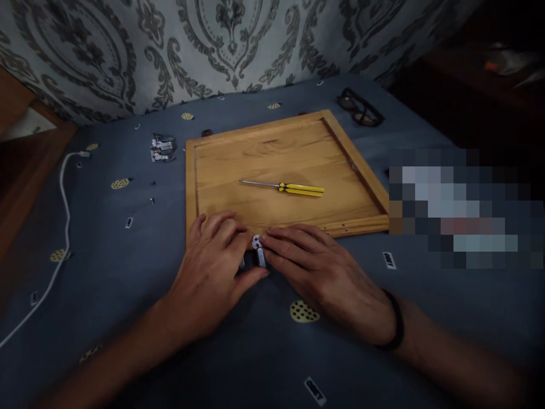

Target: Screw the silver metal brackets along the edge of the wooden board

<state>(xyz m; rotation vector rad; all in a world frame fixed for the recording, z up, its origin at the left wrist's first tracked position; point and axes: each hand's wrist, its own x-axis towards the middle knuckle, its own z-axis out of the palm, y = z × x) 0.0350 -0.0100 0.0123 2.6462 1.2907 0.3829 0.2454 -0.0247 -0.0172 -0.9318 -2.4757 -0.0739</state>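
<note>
A framed wooden panel (264, 165) lies on the dark blue patterned cloth. At its near edge a small metal hinge (259, 250) sits between my two hands. My left hand (213, 267) has its thumb and fingers curled round the hinge's left side, gripping it. From the right, the fingertips of my right hand (323, 267), pressed together, touch the hinge and rest along the panel's edge. A screwdriver (300, 189) with a yellow and black handle lies on the panel, its tip pointing left.
More metal hinges (162, 149) lie left of the panel, with small screws (152, 200) nearer. Dark glasses (361, 108) rest at the back right. A white cable (66, 210) runs down the left side. A patterned curtain (230, 45) hangs behind. An area at right is pixelated.
</note>
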